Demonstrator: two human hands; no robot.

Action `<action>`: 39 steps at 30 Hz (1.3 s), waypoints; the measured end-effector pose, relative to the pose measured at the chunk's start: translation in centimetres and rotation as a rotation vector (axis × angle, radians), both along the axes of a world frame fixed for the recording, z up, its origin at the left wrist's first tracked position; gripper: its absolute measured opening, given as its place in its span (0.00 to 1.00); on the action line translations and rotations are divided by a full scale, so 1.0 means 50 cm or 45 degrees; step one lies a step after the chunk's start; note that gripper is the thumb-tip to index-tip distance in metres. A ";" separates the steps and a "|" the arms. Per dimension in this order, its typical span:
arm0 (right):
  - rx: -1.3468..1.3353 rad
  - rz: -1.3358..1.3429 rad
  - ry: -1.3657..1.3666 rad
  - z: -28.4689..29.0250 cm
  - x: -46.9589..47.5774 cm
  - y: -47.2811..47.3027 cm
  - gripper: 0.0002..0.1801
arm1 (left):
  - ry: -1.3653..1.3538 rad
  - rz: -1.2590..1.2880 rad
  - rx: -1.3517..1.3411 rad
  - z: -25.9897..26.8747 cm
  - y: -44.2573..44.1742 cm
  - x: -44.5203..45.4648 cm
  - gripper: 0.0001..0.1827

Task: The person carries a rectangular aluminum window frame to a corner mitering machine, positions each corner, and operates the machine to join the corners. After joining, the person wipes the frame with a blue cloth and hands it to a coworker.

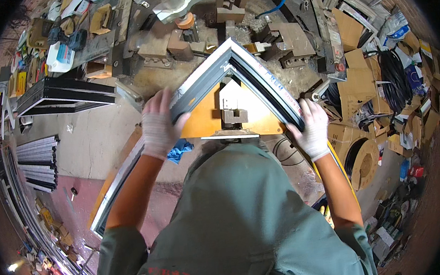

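Observation:
Two lengths of grey and white metal frame profile (199, 79) meet in a corner that points away from me, on a corner-joining machine. My left hand (158, 124), in a light knit glove, grips the left length, which runs back past my forearm. Around the right length, which bears writing and a strip of film, my right hand (309, 129) is closed, gloved too. Inside the corner, a pointed metal block (232, 95) stands on an orange plate (199, 123). Brown steel clamping blocks (292, 42) lie beyond the corner on both sides.
Black rectangular frames (65, 94) lie at the left, near a white plastic jug (60, 57) and a cordless drill (58, 34). Stacked profiles (39, 163) are on the floor. Cardboard boxes (360, 86), coiled black strip (394, 77) and a spool (365, 164) fill the right side.

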State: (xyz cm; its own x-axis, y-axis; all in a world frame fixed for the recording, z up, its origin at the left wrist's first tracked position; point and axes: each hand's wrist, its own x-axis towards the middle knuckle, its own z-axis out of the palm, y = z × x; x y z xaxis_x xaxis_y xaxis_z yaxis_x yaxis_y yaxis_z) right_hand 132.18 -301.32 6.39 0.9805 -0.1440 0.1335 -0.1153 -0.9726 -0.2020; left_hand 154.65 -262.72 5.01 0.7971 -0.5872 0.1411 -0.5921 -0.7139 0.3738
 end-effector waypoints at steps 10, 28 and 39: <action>0.203 -0.307 0.765 0.013 0.246 0.028 0.40 | 0.700 0.008 0.565 0.045 -0.172 0.138 0.39; 0.204 -0.239 0.823 0.007 0.247 0.016 0.37 | 0.601 -0.070 0.541 0.024 -0.179 0.148 0.40; 0.208 -0.240 0.843 0.005 0.250 0.015 0.36 | 0.677 0.199 0.515 0.029 -0.205 0.125 0.40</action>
State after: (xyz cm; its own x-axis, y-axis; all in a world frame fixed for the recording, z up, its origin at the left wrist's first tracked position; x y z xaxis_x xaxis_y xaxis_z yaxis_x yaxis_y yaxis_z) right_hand 144.70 -300.58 6.65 0.8045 -0.2864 -0.5203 -0.4278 -0.8871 -0.1733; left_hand 160.91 -272.95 6.46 0.7766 -0.3839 -0.4995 -0.2808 -0.9207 0.2710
